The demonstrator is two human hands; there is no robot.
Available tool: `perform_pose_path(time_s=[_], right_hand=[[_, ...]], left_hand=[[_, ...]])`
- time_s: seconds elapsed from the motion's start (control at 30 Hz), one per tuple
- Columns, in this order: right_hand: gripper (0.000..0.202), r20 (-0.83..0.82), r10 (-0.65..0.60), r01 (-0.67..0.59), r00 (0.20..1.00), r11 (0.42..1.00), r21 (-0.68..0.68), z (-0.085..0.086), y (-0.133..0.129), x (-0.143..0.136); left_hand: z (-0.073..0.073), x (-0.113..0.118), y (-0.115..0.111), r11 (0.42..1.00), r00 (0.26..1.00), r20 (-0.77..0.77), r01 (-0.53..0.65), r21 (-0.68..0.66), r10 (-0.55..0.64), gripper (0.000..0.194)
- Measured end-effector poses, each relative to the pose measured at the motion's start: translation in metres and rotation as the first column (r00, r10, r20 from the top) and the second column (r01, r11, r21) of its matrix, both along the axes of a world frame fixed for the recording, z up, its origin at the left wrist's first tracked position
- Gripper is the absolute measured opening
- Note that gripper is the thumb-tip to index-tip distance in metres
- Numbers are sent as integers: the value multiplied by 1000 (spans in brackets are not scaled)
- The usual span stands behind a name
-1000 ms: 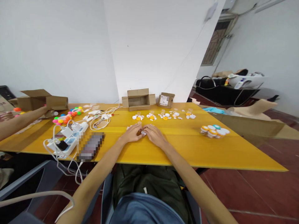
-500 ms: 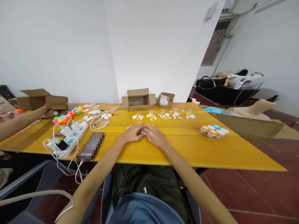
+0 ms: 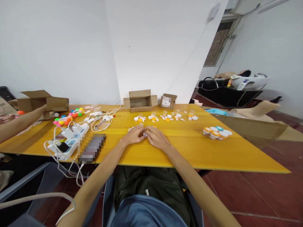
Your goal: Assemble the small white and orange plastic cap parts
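Observation:
Close together over the table, my left hand (image 3: 133, 135) and my right hand (image 3: 157, 137) meet with fingers bent inward. Between the thumbs and fingertips shows a small, shiny, see-through piece (image 3: 145, 134); its kind is too small to tell, and both hands pinch at it. Just beyond my fingers a small see-through cup (image 3: 141, 124) and an orange piece partly show, with small white printed pieces (image 3: 130, 129) by my left fingers. Farther back lie several groups of orange lids (image 3: 167, 119), white lids (image 3: 194, 118) and see-through cups (image 3: 165, 113).
To the right sits a cluster of lidded small containers (image 3: 216, 132). A power strip (image 3: 78, 140) with chargers, a blurred-out phone (image 3: 92, 148) and white cables are at left. Cardboard boxes (image 3: 140, 103) stand behind. Another person's arm (image 3: 23, 121) reaches into a box (image 3: 56, 103) at far left.
My hands stay in nearly the same place, with a slight shift of the right fingers around the small piece. The other person's arm has moved slightly at the box.

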State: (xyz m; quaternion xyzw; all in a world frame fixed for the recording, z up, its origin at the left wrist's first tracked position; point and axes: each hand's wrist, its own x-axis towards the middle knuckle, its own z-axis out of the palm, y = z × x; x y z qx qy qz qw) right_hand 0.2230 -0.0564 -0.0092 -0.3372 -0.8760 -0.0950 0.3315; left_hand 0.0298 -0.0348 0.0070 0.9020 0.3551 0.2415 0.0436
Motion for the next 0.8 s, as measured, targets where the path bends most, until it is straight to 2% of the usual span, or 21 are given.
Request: perform_pose_path(time_s=[0.8], right_hand=[[26,-31,-32,30,999,997,-68,1,-3,0]], left_hand=[[1,0,-1,1000,1000,-2,-1,-20,1,24]])
